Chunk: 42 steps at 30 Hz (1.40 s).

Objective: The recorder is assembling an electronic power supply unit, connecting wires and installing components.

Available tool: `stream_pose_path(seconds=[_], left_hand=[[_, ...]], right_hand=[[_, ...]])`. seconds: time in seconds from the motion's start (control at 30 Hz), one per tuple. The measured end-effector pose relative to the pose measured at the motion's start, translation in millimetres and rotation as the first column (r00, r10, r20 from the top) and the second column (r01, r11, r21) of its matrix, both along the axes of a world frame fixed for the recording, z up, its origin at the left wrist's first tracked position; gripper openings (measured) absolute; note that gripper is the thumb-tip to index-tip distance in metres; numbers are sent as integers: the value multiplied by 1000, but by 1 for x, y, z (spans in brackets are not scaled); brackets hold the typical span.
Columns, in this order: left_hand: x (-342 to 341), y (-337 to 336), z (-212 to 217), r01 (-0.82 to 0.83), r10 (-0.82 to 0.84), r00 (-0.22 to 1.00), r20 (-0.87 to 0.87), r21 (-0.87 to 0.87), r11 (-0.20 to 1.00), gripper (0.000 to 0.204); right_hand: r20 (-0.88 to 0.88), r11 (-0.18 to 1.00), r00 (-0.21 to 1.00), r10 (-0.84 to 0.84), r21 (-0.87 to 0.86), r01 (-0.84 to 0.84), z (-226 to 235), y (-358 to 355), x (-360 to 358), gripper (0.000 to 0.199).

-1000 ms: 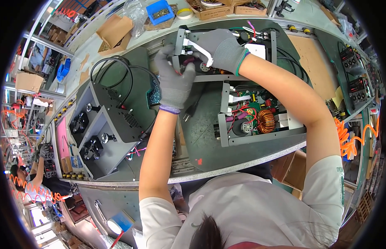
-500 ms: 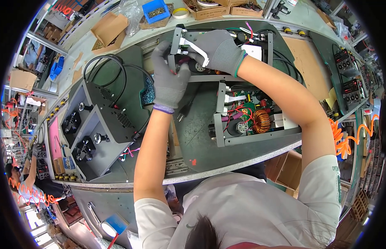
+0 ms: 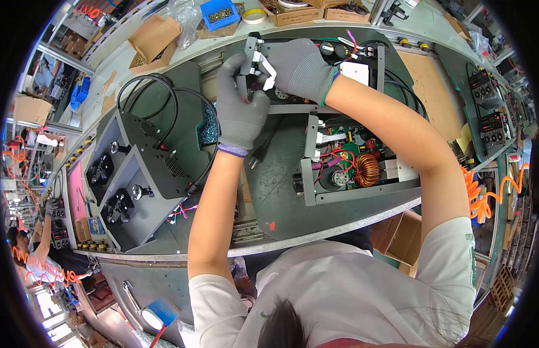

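Both my hands wear grey knit gloves and work at the left end of the far open device chassis [image 3: 316, 108]. My left hand [image 3: 241, 113] is closed round its grey end panel [image 3: 252, 52], fingers outside and thumb toward the inside. My right hand [image 3: 297, 66] reaches over the chassis from the right, its fingers bent together behind the panel; their tips are hidden. A white flat cable [image 3: 269, 74] hangs from the panel between the hands. Nearer me lies a second open chassis [image 3: 362, 194] with a copper-wound coil [image 3: 367, 169], red wires and a green circuit board.
Two grey metal housings [image 3: 142, 174] with black cables stand at left. Blue screws lie in a tray [image 3: 208, 124] beside my left wrist. A power plug [image 3: 258, 155] lies on the green mat. Behind are a blue bin [image 3: 218, 15] and cardboard boxes [image 3: 155, 40]. Another person [image 3: 40, 249] works at far left.
The right hand has shifted slightly left toward the end panel. The white flat cable has swung left and now hangs shorter and more bent. The left hand keeps its hold.
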<state>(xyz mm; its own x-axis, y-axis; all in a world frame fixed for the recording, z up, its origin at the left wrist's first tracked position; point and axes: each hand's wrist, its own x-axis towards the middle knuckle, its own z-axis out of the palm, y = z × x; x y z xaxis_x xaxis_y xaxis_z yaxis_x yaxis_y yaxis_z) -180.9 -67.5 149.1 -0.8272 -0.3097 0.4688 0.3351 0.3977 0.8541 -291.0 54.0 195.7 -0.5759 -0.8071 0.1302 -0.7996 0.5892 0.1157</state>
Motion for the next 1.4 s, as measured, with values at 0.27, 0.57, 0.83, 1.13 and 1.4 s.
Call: stream_pose_path(seconds=[0.27, 0.57, 0.83, 1.13, 1.4], left_hand=[[0, -8, -3, -62, 55, 998, -39, -213, 975, 68], [3, -26, -11, 254, -252, 966, -49, 335, 907, 96], [-3, -32, -6, 109, -113, 994, 16, 154, 982, 69], [-18, 0, 59, -25, 342, 875, 343, -672, 740, 54], [-31, 3, 45, -117, 412, 895, 171, -801, 587, 34]], right_hand=[[-23, 990, 1000, -16, -138, 12, -6, 1, -1, 23], [303, 970, 940, 157, -224, -90, 32, 17, 49, 42], [93, 914, 966, 240, -356, -193, 12, 43, 7, 25], [132, 908, 991, 34, -417, 24, 18, 44, -27, 22], [138, 879, 990, 40, -476, 31, 19, 44, -22, 24]])
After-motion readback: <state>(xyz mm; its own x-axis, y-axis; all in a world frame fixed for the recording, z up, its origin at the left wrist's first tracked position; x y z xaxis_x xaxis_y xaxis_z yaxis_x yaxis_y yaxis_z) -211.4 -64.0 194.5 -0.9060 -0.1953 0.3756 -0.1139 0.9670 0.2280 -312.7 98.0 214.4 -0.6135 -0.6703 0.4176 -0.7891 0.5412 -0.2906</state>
